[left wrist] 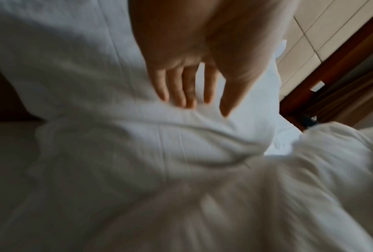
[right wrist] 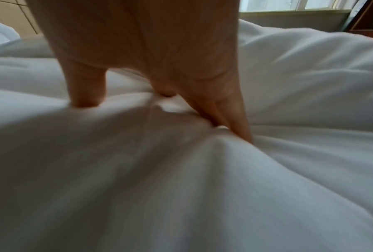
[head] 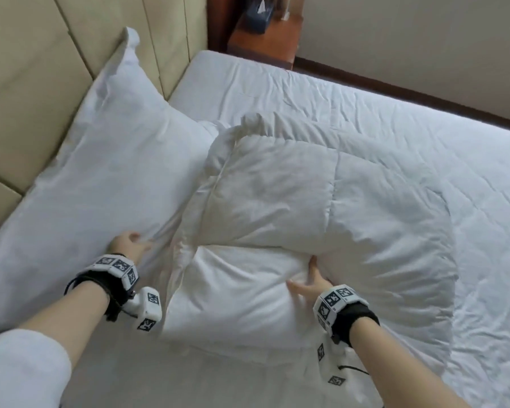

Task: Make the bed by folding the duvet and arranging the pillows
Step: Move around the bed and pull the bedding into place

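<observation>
Left hand spread flat on pillow, right hand pressing straight fingers into duvet — window in right-wrist view only.

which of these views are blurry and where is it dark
Head view: mostly sharp, evenly lit; left hand on the pillow. Left wrist view: motion-blurred, dim lower half. Right wrist view: soft focus, right hand shadowing the duvet below.
</observation>
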### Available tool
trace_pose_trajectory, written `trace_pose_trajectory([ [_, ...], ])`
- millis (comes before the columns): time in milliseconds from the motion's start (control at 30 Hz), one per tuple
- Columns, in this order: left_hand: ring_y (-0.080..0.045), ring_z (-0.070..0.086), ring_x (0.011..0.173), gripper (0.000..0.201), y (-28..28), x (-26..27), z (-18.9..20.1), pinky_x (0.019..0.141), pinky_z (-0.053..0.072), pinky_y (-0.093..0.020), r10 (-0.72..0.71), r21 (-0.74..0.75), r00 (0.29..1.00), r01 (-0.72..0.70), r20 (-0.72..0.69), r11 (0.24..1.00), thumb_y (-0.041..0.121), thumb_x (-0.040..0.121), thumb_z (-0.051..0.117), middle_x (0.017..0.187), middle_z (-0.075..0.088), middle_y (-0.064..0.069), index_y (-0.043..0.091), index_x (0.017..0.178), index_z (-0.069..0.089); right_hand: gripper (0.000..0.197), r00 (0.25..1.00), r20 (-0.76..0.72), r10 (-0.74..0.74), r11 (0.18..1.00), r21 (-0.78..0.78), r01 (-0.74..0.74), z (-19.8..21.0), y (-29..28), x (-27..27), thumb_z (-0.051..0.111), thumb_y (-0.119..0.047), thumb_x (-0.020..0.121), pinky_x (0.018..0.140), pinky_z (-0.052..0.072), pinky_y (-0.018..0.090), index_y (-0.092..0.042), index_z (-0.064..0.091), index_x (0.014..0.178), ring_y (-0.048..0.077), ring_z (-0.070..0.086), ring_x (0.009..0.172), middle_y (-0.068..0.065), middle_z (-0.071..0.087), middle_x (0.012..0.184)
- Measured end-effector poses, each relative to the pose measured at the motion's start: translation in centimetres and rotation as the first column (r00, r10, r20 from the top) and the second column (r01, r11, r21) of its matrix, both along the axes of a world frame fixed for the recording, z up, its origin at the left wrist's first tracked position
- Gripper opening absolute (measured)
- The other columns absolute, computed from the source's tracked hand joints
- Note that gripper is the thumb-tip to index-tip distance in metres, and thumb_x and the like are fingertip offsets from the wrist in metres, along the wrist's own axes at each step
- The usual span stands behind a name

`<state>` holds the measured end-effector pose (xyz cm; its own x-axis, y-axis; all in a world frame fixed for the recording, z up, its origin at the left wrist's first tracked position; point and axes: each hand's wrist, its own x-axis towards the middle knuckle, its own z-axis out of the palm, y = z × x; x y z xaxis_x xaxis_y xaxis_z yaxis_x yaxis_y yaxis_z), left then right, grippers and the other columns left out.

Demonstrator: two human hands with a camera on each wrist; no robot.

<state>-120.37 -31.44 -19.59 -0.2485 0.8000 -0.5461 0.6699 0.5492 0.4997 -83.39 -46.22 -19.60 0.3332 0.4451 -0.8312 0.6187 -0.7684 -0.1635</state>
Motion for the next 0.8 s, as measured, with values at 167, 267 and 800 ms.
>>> trace_pose_trajectory([
  [167,-0.039,0.037,0.126,0.053,3.7,-4.3,2.6,0.103,0.033,-0.048,0.164,0.351,0.947,-0.060,-0.276,0.934,0.020,0.075,0.068,0.134,0.041,-0.023,0.011,0.124,0.049,0.084,0.995,0.098,-0.035,0.999,0.003,0.034,1.9,3.7,0.6,0.073,-0.039,0.072,0.103,0.041,0.034,-0.004,0.037,0.139,0.029,0.051,0.124,0.012,0.053,0.134],
  [267,-0.036,0.025,0.136,0.072,4.9,-6.2,3.5,0.109,0.023,-0.051,0.234,0.359,0.926,-0.119,-0.296,0.926,0.035,0.071,0.074,0.142,0.033,-0.022,0.010,0.130,0.042,0.029,0.975,0.217,0.052,0.994,0.084,-0.071,5.6,7.0,-0.7,0.064,-0.025,0.081,0.081,0.047,0.027,-0.005,0.066,0.101,0.029,0.061,0.104,0.011,0.067,0.102],
  [800,-0.043,0.057,0.108,0.055,9.8,-10.4,1.2,0.085,0.044,-0.041,0.047,0.158,0.975,-0.013,-0.217,0.987,0.049,0.085,0.058,0.116,0.061,-0.029,-0.002,0.104,0.056,0.082,-0.158,0.173,0.972,-0.114,-0.242,-0.964,1.1,22.0,-20.2,0.052,-0.042,0.089,0.108,-0.006,0.068,-0.031,-0.001,0.150,0.033,-0.011,0.145,0.006,-0.007,0.158],
])
